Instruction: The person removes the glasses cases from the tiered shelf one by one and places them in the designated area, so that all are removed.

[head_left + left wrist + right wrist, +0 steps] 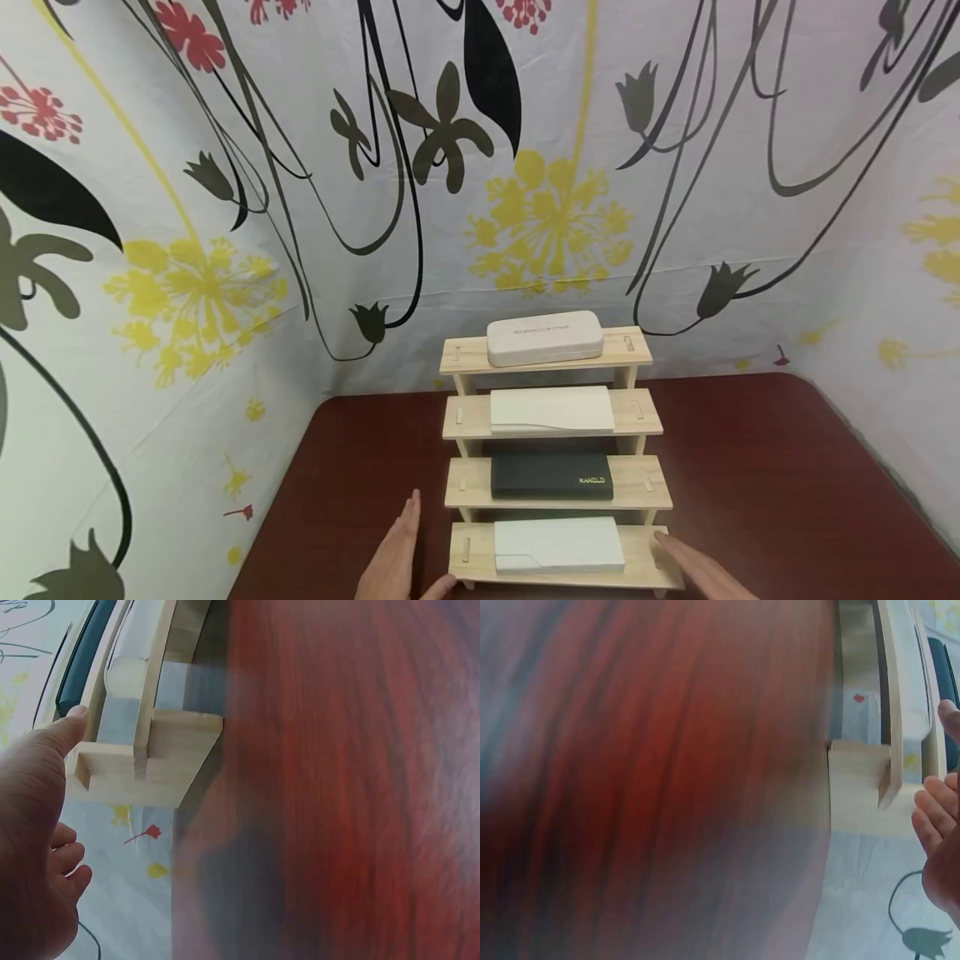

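The left hand and right hand, fingers relaxed and gripping nothing, flank the tiered wooden stand on the surface, apparently aligning it; further adjustment would call for even pressure.

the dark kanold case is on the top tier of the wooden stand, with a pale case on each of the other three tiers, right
Not quite: the dark case is not on the top tier. The head view shows it on the second tier from the bottom of the wooden stand. The other three tiers do each hold a pale case.
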Demonstrator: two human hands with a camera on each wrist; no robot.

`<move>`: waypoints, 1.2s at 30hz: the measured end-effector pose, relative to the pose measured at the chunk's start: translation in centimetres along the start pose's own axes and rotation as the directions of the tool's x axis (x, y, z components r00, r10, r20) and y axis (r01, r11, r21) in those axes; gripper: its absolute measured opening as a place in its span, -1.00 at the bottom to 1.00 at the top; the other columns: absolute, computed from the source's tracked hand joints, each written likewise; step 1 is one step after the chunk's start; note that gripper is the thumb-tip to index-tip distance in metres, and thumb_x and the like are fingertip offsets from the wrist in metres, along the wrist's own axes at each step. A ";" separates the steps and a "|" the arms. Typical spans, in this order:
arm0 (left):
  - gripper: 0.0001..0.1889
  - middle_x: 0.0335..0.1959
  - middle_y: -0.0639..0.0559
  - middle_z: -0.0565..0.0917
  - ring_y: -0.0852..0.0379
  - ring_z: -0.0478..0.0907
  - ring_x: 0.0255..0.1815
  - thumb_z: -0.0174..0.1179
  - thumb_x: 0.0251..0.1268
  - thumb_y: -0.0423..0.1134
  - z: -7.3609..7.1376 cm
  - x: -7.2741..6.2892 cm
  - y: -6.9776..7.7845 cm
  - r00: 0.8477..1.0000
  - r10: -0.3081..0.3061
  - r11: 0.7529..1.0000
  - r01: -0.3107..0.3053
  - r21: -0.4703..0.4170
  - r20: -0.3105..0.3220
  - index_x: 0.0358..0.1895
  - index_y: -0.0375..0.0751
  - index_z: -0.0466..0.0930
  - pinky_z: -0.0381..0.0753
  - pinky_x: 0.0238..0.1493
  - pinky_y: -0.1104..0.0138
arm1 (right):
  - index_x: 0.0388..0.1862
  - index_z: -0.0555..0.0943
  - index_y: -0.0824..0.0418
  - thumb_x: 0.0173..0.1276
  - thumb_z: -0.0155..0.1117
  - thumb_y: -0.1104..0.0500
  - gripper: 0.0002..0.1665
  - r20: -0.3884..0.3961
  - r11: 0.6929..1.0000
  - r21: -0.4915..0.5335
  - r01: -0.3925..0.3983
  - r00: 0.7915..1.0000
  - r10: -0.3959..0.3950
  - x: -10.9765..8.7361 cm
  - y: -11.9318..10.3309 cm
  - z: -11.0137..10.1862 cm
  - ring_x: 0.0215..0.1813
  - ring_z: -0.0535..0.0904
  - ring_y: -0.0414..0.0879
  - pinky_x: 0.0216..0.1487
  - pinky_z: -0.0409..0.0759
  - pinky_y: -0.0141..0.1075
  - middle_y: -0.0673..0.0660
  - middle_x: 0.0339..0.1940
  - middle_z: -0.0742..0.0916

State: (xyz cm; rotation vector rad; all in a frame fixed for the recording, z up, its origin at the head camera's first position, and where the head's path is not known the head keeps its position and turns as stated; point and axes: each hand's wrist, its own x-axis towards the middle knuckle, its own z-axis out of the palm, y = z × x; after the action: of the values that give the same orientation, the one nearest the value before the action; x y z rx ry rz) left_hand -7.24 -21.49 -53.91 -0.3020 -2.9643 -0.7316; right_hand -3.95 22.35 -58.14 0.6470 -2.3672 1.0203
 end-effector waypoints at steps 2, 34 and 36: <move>0.25 0.63 -0.30 0.27 -0.30 0.39 0.52 0.35 0.26 0.45 0.2 0.0 0.1 1.000 -0.004 1.000 0.004 -0.026 0.020 0.76 -0.18 -0.11 0.54 0.30 -0.20 | 0.53 0.53 0.09 -0.09 0.75 0.25 0.10 0.028 0.999 0.022 0.030 0.999 -0.031 0.1 0.2 0.6 0.49 0.27 -0.58 0.37 0.15 -0.66 -0.20 0.48 0.55; 0.11 0.66 -0.32 0.20 -0.37 0.42 0.47 0.38 0.36 0.30 3.1 -0.3 1.3 0.986 0.004 0.974 0.034 -0.223 0.168 0.70 -0.32 0.05 0.62 0.23 0.07 | 0.58 0.51 -0.01 -0.05 0.85 -0.05 0.17 -0.012 0.973 -0.055 -0.222 0.975 0.222 2.0 -3.5 4.1 0.32 0.56 -0.35 0.22 0.26 -0.73 -0.02 0.36 0.71; 0.09 0.65 -0.32 0.23 -0.35 0.42 0.46 0.40 0.37 0.26 3.4 -0.3 1.2 0.990 0.020 0.980 0.009 -0.199 0.140 0.70 -0.33 0.06 0.61 0.25 0.10 | 0.57 0.52 0.00 -0.09 0.87 -0.03 0.19 -0.026 0.975 -0.075 -0.209 0.978 0.208 2.1 -3.5 4.3 0.32 0.56 -0.35 0.22 0.27 -0.73 0.02 0.35 0.72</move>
State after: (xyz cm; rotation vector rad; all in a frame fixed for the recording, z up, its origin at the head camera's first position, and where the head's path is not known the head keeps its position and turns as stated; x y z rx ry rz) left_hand -6.72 -18.89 -56.39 -0.3895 -3.0220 -1.0523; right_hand -4.55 16.52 -57.64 0.3645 -2.4846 1.0090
